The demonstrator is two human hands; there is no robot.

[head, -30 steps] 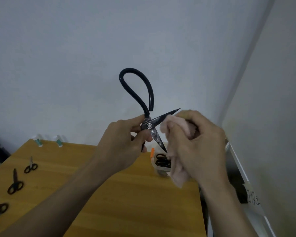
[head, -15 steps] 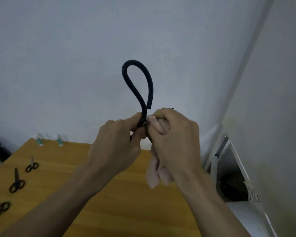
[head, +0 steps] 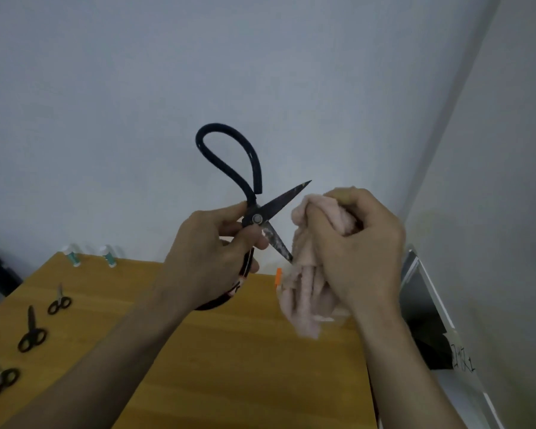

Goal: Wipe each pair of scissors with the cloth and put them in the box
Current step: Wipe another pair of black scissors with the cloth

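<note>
Scissors (head: pixel 262 218) held up mid-frame, blades spread | my left hand (head: pixel 211 258) grips them at the pivot and lower loop | my right hand (head: pixel 353 249), at 3 o'clock, clenches the cloth (head: pixel 304 292) | risk: lower point touches cloth, could snag or prick | three pairs wait on table (head: pixel 198 351) at 8 o'clock.

Plain indoor work corner, kind of room unclear: bare pale walls (head: pixel 136 88) meeting at a corner, a wooden table (head: pixel 245 366) with small black scissors (head: pixel 31 332) laid out, two small bottles (head: pixel 73 255) at its far edge.
</note>
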